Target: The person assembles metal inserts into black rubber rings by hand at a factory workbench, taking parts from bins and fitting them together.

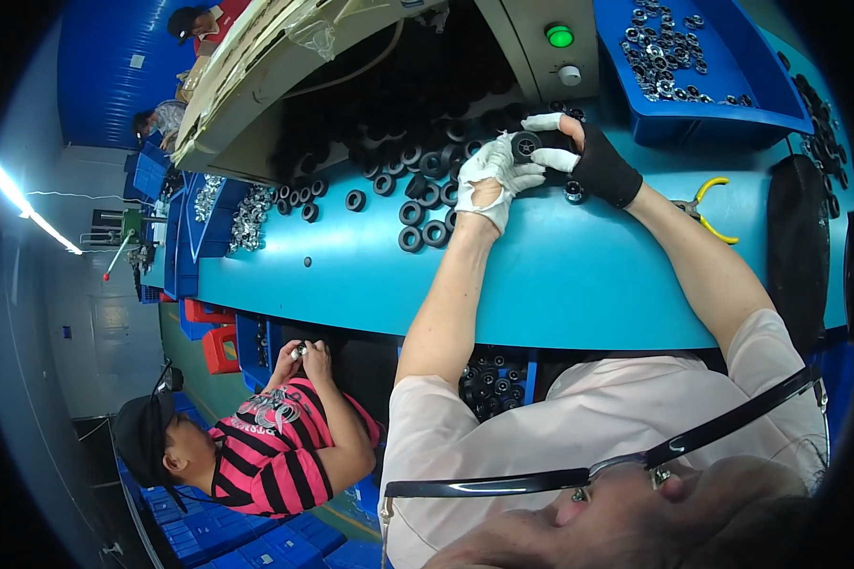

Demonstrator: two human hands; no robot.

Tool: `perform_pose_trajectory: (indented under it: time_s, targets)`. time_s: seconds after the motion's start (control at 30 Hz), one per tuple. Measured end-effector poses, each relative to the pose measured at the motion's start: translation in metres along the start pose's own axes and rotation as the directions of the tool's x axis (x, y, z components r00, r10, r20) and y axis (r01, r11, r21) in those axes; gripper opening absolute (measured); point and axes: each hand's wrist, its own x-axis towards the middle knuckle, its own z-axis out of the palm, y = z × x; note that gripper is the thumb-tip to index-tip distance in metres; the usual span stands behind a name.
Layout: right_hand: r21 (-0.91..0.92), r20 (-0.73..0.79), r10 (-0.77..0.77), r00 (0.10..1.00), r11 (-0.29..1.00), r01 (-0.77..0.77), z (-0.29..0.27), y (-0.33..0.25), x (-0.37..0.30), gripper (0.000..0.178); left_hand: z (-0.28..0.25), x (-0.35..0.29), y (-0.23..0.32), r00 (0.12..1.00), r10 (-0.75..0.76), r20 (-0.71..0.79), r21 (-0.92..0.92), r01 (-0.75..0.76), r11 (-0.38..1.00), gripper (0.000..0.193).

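A small wheel, with a black tyre around a spoked hub, is held between my two hands above the blue-green table. My left hand, in a worn white glove, pinches it from the left. On its right side my right hand, in a black fingerless glove with white-covered fingertips, curls thumb and finger about it. Several loose black tyres lie beside and beyond my left hand. A shiny chrome hub rests on the table just below my right hand.
Yellow-handled pliers lie right of my right forearm. A blue bin of chrome hubs stands far right. Beyond my hands is a machine housing with a green light. A co-worker in a striped shirt sits at left, holding something small.
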Motion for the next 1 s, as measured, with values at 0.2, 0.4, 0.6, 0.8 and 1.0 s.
perform_pose_trajectory:
  time_s: [0.2,0.4,0.6,0.8,1.0]
  targets:
    - [0.055,0.016,0.089,0.996,0.994,-0.09,-0.002,0.0,0.0,0.042,0.001,0.003,0.0,1.0,-0.012,-0.001,-0.022,0.012,1.0,0.033]
    - [0.052,0.016,0.065,0.998,0.996,-0.066,-0.001,-0.004,0.002,0.039,0.001,0.003,0.004,1.0,-0.027,-0.004,-0.037,0.027,0.999,0.035]
    - [-0.012,-0.031,0.031,0.999,0.999,-0.031,-0.003,0.002,0.001,0.034,0.001,0.002,-0.002,1.0,0.03,0.003,-0.01,-0.03,0.999,0.026]
    - [-0.454,0.005,-0.006,1.0,0.891,0.007,-0.012,-0.011,0.008,0.03,-0.006,0.0,0.001,1.0,0.021,-0.021,0.01,-0.021,1.0,0.026]
    - [-0.762,0.249,0.424,0.871,0.641,-0.094,-0.031,-0.065,0.002,0.048,-0.005,-0.082,0.044,0.989,0.049,0.136,0.516,-0.113,0.849,0.031]
